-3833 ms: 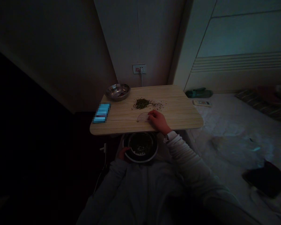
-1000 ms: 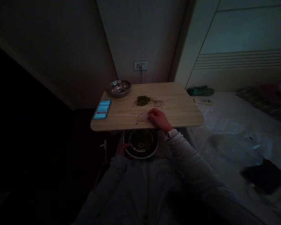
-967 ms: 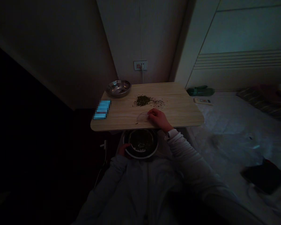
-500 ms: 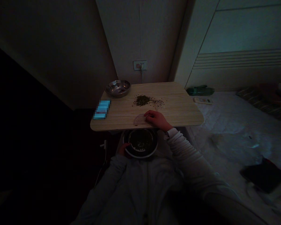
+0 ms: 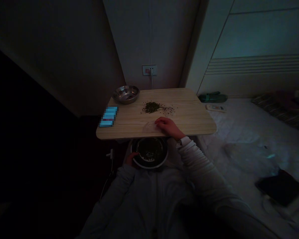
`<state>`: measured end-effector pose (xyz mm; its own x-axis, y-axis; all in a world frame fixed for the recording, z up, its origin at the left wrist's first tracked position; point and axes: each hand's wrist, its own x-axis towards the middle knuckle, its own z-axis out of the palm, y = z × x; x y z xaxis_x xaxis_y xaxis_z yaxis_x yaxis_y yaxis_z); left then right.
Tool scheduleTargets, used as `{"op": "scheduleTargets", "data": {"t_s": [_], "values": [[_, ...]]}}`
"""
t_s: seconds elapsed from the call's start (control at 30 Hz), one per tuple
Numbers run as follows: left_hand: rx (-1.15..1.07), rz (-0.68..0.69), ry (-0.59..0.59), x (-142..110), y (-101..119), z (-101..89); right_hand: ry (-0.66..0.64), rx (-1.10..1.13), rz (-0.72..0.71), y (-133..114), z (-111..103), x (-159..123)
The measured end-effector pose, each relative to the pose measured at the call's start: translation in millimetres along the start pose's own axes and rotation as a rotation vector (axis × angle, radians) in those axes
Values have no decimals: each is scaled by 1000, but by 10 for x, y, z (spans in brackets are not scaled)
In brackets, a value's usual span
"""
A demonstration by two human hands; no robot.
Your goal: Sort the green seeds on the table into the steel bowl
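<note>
My right hand is closed at the near edge of the wooden table, its fingers pinching a clear half-round plastic piece shaped like a protractor. The piece is faint against the wood. Beyond it lies a pile of small green beans, like mung beans, with looser ones scattered to the right. Under the table edge, over my lap, my left hand grips the left rim of a round bowl. Dark contents and some pale specks show in this bowl; the dim light hides detail.
A shiny metal bowl stands at the table's back left corner, with a lit phone in front of it. To the right, a bed holds a green bottle, a remote control, a clear plastic bag and a dark flat object.
The half-round piece has shifted slightly right and looks fainter, its angle a little different, with my right hand still on it. My left hand and the bowl stay put.
</note>
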<state>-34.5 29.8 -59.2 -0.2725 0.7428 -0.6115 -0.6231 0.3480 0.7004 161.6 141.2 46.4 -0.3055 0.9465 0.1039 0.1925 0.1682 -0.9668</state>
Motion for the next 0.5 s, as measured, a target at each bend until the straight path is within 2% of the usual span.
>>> {"op": "scheduleTargets", "data": {"t_s": [0.1,0.17,0.2,0.33,0.5], "values": [[31,-111,13,-67,64,53,230,139,46,27,-31,44],[47,-177,21,-110,108,95,310,132,70,24,-17,43],[51,-190,26,-125,122,112,310,89,69,13,8,28],[57,-155,41,-109,112,114,130,-223,10,-82,221,-98],[86,-164,30,-31,77,43,52,-668,10,-212,454,-183]]}}
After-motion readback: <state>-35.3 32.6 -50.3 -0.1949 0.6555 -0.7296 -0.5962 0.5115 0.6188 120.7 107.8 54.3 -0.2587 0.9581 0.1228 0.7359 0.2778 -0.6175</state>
